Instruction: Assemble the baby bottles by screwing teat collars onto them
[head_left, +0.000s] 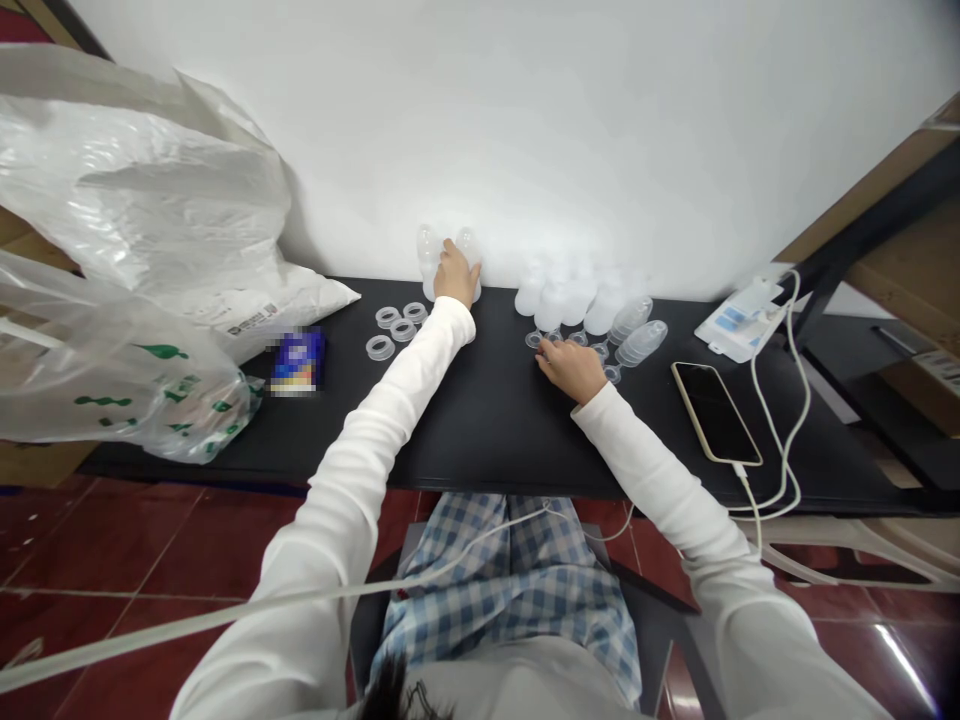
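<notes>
At the back of the black table, my left hand (456, 272) is closed around the lower part of a translucent bottle with a clear domed cap (466, 240); the hand hides much of it. Beside it stands a similar bottle (426, 255). My right hand (571, 370) rests low over several small clear discs, its fingertips pinched at the edge of a clear ring-like disc (534, 340). Behind that hand stand several frosted white bottles (559, 303), and clear domed caps (642, 343) lie stacked to their right. Several clear screw rings (403, 329) lie left of my left forearm.
Plastic bags (150, 200) crowd the left side, near a blue packet (298, 362). On the right lie a phone (717, 413) with a white charging cable (795, 440) and a white-and-blue package (742, 318). A white wall (525, 120) backs the table (480, 430).
</notes>
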